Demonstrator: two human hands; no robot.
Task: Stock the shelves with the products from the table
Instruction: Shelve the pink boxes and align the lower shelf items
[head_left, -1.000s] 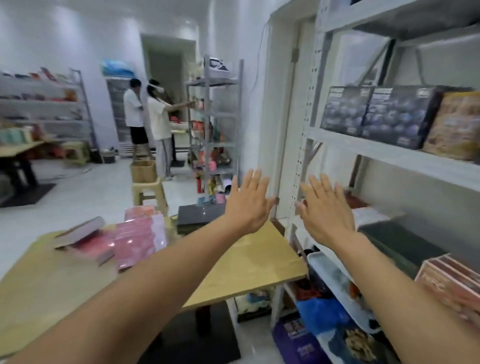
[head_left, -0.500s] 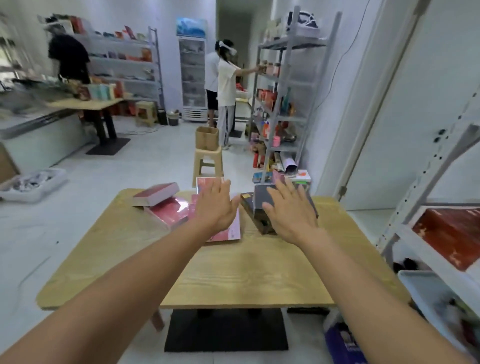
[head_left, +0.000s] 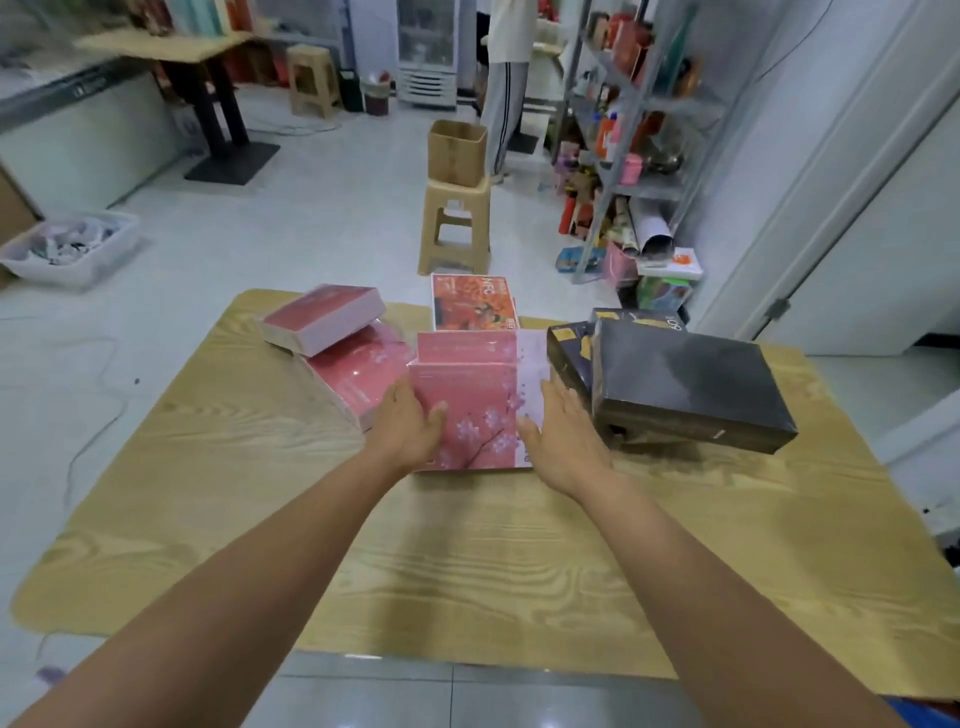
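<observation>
- The left hand (head_left: 410, 426) and right hand (head_left: 563, 436) are stretched out over the wooden table (head_left: 467, 561).
- They clasp the pink blossom box (head_left: 475, 410) from either side. Each thumb lies over its top edge and the fingers run along its flanks.
- That box lies flat near the middle of the table, directly between the two hands.
- Pink boxes, four in all: the held one, a second pink box (head_left: 467, 347) right behind it, a third pink box (head_left: 358, 374) to its left, and a fourth pink box (head_left: 324, 318) lying tilted on top of the third.
- Dark boxes, three that I can make out: a large dark box (head_left: 685, 384) just beside the right hand, lying on a lower dark box (head_left: 569, 353), with another dark box (head_left: 639, 317) behind.
- One orange box (head_left: 474, 302) lies at the far edge.
- Beyond the table, a stool (head_left: 456, 223) carries a cardboard box (head_left: 457, 153), with a shelf rack (head_left: 623, 130) to its right.
</observation>
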